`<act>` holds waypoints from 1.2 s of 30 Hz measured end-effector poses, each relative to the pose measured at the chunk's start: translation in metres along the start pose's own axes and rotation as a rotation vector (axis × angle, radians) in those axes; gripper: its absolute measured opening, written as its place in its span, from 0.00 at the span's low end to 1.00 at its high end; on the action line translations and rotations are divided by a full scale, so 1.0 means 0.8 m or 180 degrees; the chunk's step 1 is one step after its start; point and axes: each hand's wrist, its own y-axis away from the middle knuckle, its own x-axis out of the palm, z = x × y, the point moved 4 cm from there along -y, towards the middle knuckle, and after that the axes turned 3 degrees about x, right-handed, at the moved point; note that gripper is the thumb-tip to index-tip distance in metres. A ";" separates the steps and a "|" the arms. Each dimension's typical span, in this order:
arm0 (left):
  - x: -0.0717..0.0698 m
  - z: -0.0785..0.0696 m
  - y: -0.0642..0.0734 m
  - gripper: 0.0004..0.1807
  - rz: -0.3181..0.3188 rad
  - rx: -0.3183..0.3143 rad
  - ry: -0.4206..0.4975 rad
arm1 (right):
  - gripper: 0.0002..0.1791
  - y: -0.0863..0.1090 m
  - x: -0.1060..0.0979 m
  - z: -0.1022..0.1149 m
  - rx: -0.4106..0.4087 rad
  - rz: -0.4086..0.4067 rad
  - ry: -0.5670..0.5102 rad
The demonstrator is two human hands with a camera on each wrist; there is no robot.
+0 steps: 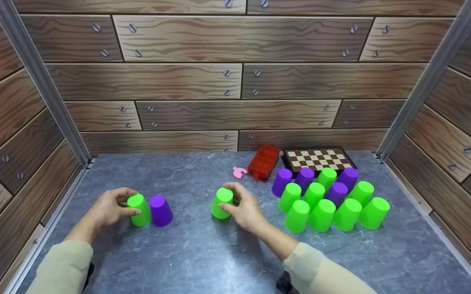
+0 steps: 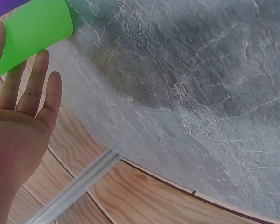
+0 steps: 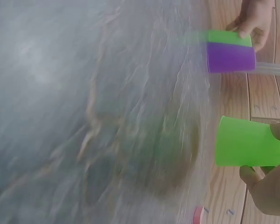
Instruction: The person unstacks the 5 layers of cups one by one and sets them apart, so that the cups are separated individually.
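My left hand (image 1: 110, 207) holds an upside-down green cup (image 1: 140, 213) between thumb and fingers at the left of the table. Right beside that cup stands an upside-down purple cup (image 1: 161, 212). Near the table's middle, my right hand (image 1: 246, 207) grips another green cup (image 1: 222, 203), thumb on the near side and fingers round the back. In the right wrist view this green cup (image 3: 247, 142) appears tilted sideways by the camera, its wide rim just above the table surface. The left wrist view has the left hand's green cup (image 2: 37, 32) against the fingers.
A cluster of upside-down green cups (image 1: 321, 215) and purple cups (image 1: 282, 182) stands on the right. Behind them lie a checkered board (image 1: 320, 159), a red translucent case (image 1: 264, 161) and a small pink piece (image 1: 239, 172). Wood-patterned walls (image 1: 235, 81) enclose the grey table (image 1: 194, 261).
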 end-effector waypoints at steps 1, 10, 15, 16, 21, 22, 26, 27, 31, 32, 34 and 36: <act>0.000 0.000 0.000 0.30 0.0005 -0.0008 -0.0002 | 0.28 0.002 -0.005 -0.002 0.0001 -0.0016 0.0009; -0.002 0.000 0.001 0.30 -0.0019 0.0015 -0.0007 | 0.29 0.014 -0.045 -0.011 0.0108 -0.0176 0.0131; -0.003 -0.002 0.001 0.30 -0.0023 0.0027 -0.0031 | 0.28 0.014 -0.060 -0.018 0.0126 -0.0307 0.0120; -0.004 -0.002 0.001 0.30 -0.0024 0.0031 -0.0035 | 0.28 0.013 -0.063 -0.020 0.0130 -0.0347 0.0112; -0.003 -0.002 0.001 0.30 -0.0038 0.0054 -0.0078 | 0.27 0.006 -0.073 -0.032 0.0148 -0.0628 0.0124; -0.002 -0.002 0.001 0.30 -0.0037 0.0061 -0.0082 | 0.27 0.005 -0.074 -0.035 0.0156 -0.0702 0.0144; -0.001 -0.001 0.001 0.30 -0.0028 0.0070 -0.0073 | 0.28 -0.001 -0.079 -0.047 0.0267 -0.0999 0.0260; 0.000 -0.002 0.001 0.30 -0.0026 0.0082 -0.0063 | 0.28 -0.003 -0.080 -0.050 0.0301 -0.1060 0.0285; 0.000 -0.002 0.002 0.30 -0.0020 0.0122 -0.0029 | 0.29 -0.009 -0.081 -0.058 0.0497 -0.1225 0.0355; 0.000 -0.002 0.002 0.30 -0.0020 0.0127 -0.0021 | 0.29 -0.011 -0.081 -0.060 0.0539 -0.1250 0.0359; 0.000 -0.002 0.002 0.30 -0.0018 0.0132 -0.0028 | 0.30 -0.013 -0.081 -0.063 0.0598 -0.1309 0.0409; 0.000 -0.003 0.001 0.30 -0.0007 0.0135 -0.0027 | 0.30 -0.014 -0.081 -0.065 0.0628 -0.1362 0.0453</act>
